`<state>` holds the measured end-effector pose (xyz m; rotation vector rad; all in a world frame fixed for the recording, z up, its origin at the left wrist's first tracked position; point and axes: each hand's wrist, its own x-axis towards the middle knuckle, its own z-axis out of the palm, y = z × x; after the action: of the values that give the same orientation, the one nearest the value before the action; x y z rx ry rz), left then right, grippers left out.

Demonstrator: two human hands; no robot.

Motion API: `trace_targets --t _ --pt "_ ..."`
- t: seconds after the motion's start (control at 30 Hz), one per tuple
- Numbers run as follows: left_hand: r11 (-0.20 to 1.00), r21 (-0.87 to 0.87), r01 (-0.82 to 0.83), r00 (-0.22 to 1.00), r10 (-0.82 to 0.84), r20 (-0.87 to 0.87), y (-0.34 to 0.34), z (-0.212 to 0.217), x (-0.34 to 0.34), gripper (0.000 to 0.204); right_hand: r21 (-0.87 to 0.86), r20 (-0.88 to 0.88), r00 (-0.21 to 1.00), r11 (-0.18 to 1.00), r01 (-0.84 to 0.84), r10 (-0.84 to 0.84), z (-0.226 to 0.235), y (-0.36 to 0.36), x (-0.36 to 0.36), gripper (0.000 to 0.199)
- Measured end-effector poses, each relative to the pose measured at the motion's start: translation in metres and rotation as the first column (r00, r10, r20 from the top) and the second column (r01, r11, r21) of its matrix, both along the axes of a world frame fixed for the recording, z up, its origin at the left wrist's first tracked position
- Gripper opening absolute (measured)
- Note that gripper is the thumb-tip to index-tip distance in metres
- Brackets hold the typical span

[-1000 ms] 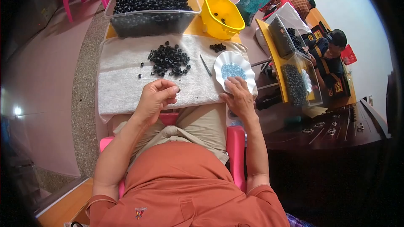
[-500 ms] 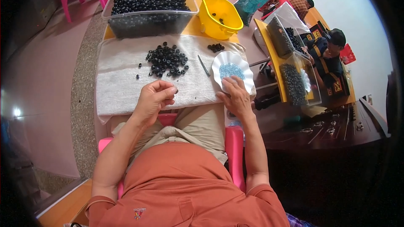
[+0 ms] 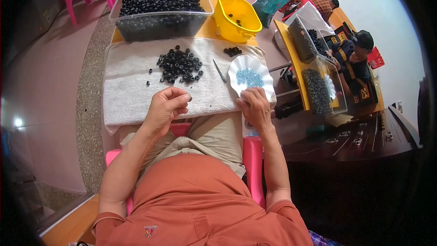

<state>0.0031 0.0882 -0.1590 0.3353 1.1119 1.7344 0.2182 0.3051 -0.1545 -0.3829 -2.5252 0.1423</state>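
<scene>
My left hand (image 3: 166, 109) is above the near part of a white towel (image 3: 127, 95). Its thumb and forefinger pinch a small black piece (image 3: 190, 99), mostly hidden by the fingertips. Beyond it lies a loose pile of small black pieces with holes (image 3: 180, 66), bead-like in shape. My right hand (image 3: 256, 109) is at the near rim of a white wavy-edged dish (image 3: 233, 70), its fingers curled down and closed; what they hold, if anything, is hidden. Tiny pale-blue glittering stones (image 3: 249, 78) fill the dish's middle. Left of the dish rests a slim pair of tweezers (image 3: 219, 70).
A clear plastic bin (image 3: 159, 22) full of black pieces stands behind the towel, beside a yellow tub (image 3: 227, 29) with a few inside. A small black cluster (image 3: 232, 51) lies near the dish. At right, a person (image 3: 357, 57) sits by another table (image 3: 291, 54) with bins.
My right hand has drawn back slightly from the stones to the dish's near rim, its fingers now more curled. My left hand keeps its pinch and has hardly moved.
</scene>
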Motion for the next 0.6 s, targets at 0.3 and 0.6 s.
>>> trace_targets --t 0.3,0.6 --pt "1.000 -0.007 -0.003 1.000 0.003 0.007 -0.0005 0.0026 0.0011 0.011 0.062 -0.034 0.999 0.998 -0.034 0.036 -0.0055 0.0019 -0.0034 0.014" --pt "1.000 -0.004 -0.014 1.000 0.014 0.018 0.0011 0.0001 0.0008 0.012 0.154 -0.063 0.997 0.987 -0.037 0.047 -0.0081 -0.0024 -0.0050 0.010"
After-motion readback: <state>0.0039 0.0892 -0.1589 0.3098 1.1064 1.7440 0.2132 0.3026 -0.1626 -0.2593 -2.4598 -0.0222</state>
